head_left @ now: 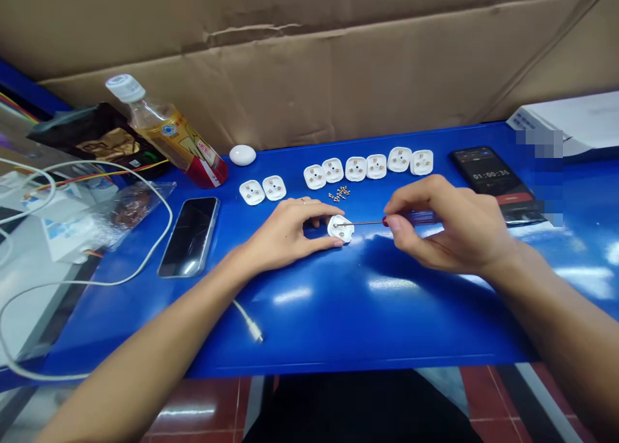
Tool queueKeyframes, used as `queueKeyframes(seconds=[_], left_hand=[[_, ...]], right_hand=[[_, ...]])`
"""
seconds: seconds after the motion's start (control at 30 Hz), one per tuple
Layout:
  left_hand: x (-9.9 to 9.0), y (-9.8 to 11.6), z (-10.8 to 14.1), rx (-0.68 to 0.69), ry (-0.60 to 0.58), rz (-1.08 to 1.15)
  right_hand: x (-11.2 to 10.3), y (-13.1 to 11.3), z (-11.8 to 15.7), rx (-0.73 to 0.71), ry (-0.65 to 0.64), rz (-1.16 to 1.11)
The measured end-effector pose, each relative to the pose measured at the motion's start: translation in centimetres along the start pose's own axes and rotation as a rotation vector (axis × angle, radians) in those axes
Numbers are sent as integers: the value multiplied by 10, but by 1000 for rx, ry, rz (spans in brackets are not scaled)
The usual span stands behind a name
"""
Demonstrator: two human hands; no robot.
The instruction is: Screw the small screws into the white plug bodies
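Observation:
My left hand [285, 230] pinches a white three-pin plug base [341, 229] between thumb and fingertips, flat on the blue tabletop [309, 327]. My right hand [447, 220] grips a red-handled screwdriver [411, 218], and its thin metal shaft reaches across to the plug base, with the tip resting on a brass screw or terminal. Just above my hands lies a small pile of brass screws [339, 193]. Behind them, several matching white plug bases [355, 169] stand in a row, and two more [263, 189] lie further left.
A phone showing a timer [488, 175] lies at the right, and a second smartphone [189, 236] lies at the left. Behind are a plastic bottle [167, 130], a white egg-shaped object [242, 155], and a dark packet [97, 133]. A white cable [249, 320] lies under my left forearm. Cardboard [290, 56] stands behind the table.

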State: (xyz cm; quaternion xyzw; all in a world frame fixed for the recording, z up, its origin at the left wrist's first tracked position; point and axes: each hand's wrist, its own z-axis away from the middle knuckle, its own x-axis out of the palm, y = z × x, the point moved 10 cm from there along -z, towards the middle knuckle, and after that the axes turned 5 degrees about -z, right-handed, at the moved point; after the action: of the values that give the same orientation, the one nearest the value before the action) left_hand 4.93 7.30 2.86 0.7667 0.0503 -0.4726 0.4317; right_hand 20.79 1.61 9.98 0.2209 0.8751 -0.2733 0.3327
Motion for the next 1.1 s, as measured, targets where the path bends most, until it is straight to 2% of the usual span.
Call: queueKeyframes(seconds=[1.1], left_hand=[[0, -4, 0, -20, -15, 32]], right_hand=[[2, 0, -2, 22, -29, 38]])
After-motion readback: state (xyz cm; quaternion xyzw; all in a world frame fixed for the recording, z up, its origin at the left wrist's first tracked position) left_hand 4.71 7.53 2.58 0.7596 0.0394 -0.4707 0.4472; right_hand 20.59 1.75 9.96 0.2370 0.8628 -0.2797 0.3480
